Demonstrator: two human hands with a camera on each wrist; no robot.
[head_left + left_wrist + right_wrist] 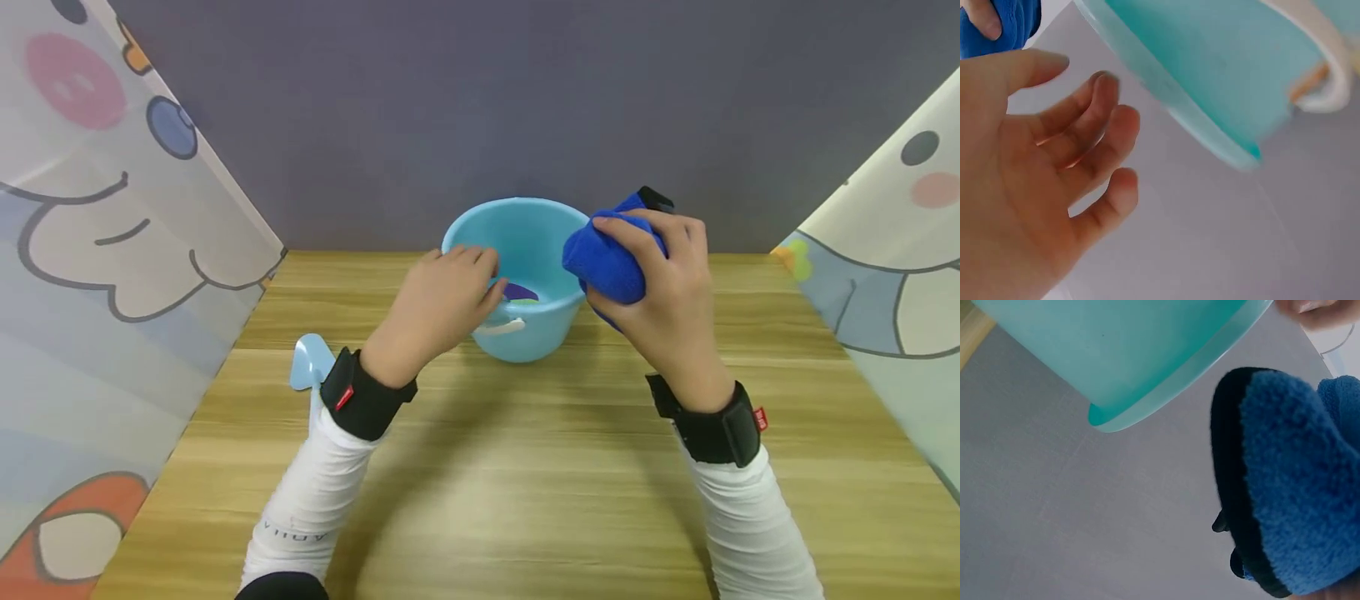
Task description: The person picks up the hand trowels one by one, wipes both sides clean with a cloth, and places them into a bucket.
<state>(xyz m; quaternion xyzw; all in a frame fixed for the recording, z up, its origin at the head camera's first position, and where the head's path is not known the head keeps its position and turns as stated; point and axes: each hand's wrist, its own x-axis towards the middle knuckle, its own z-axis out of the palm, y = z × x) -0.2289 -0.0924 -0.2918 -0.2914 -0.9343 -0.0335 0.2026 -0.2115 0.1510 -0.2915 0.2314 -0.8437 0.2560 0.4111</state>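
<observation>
A light blue bucket (525,333) with a white handle stands on the wooden table, something purple (519,292) lying inside it. My right hand (671,275) grips a bunched blue fluffy cloth (611,258) just right of the bucket's rim. Black edging runs along the cloth (1297,481) in the right wrist view. Over the bucket's left front rim hovers my left hand (450,292), its fingers loosely bent and holding nothing. From the left wrist, a gap shows between that hand (1054,162) and the bucket (1191,69).
A light blue toy shovel (311,362) lies on the table (525,492) at the left, partly hidden behind my left wrist. Behind the table rises a grey wall (480,100). Cartoon-printed panels (82,233) flank both sides.
</observation>
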